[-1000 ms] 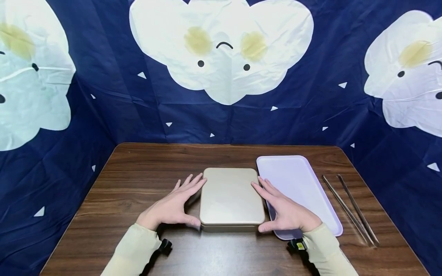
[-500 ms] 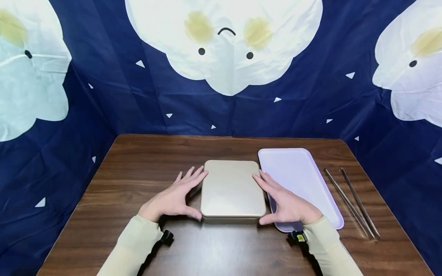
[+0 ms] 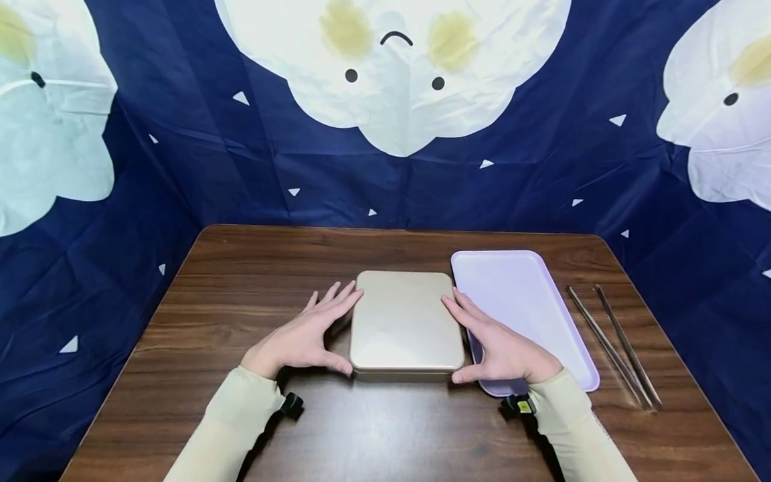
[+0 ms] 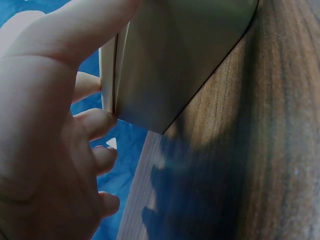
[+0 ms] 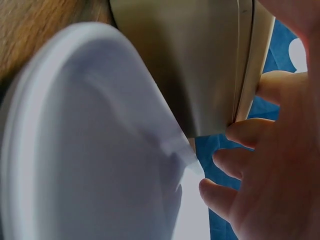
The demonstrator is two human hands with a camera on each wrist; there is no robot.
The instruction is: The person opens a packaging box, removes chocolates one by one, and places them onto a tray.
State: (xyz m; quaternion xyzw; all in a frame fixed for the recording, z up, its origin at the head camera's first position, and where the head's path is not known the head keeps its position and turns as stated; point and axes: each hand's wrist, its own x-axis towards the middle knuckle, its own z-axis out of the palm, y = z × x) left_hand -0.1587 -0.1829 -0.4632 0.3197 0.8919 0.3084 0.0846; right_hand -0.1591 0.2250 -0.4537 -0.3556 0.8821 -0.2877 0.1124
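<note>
Neighbouring box [image 3: 407, 321]: tray [image 3: 512, 301], then tongs [image 3: 627, 348].

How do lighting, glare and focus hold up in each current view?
Head: bright and mostly sharp, with pale glare on the table and a sheen on the box. Left wrist: dim, the left hand shaded, dark shadow across the table. Right wrist: the tray looks soft-edged and partly shadowed.
</note>
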